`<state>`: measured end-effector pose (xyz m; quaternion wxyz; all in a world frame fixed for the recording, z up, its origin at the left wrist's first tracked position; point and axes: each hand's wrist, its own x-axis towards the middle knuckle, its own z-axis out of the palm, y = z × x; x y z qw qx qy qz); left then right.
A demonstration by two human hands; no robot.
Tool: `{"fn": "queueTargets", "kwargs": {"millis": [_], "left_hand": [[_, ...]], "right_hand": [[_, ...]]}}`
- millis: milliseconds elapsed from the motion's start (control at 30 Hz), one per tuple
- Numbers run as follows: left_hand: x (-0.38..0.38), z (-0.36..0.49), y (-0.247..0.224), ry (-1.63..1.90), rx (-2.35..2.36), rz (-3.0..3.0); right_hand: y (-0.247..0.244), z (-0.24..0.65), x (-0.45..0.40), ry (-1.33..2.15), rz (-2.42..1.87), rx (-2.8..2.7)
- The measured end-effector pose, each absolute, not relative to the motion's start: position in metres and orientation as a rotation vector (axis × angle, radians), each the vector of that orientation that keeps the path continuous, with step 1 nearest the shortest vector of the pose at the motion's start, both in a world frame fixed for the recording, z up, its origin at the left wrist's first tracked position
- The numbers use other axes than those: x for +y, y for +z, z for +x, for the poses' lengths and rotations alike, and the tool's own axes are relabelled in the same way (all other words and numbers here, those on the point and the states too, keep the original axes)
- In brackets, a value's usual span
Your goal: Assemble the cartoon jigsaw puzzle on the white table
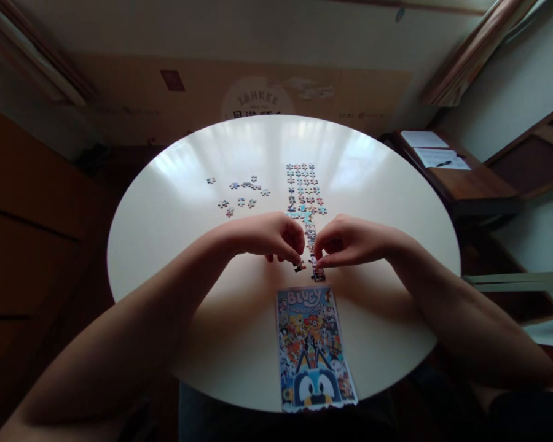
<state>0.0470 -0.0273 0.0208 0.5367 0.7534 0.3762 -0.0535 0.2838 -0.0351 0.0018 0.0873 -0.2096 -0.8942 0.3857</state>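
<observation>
Over the middle of the white table, my left hand (pixel 283 236) is closed, thumb and index finger pinching a small dark puzzle piece (pixel 299 267). Just to its right, my right hand (pixel 345 242) is curled, its fingertips pressed on a narrow strip of joined puzzle pieces (pixel 311 236). The strip runs away from me between both hands; its near end (pixel 319 275) is dark. The held piece is apart from the strip, at its left. Beyond the hands lie rows of loose pieces (pixel 304 182). A colourful Bluey picture sheet (pixel 311 350) lies nearest me.
Several loose pieces (pixel 241 201) are scattered at the left back of the round white table (pixel 156 245). At the right, a brown side table (pixel 470 184) holds papers (pixel 435 158) and a pen (pixel 443 163). Curtains hang at both sides.
</observation>
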Motion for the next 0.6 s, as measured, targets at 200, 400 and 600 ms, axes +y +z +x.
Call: {"fn": "queueTargets", "kwargs": {"millis": [200,400,600], "left_hand": [[-0.013,0.007,0.039,-0.126,1.117,1.925],[0.006,-0.032,0.041,-0.015,1.318,1.959],[0.004,-0.019,0.025,-0.106,1.306,2.234]], "right_hand": [[-0.003,0.282,-0.037,0.999,-0.668,-2.602],[-0.007,0.283,-0.034,0.939,-0.727,-2.555],[-0.006,0.282,-0.035,0.915,-0.770,-2.528]]}}
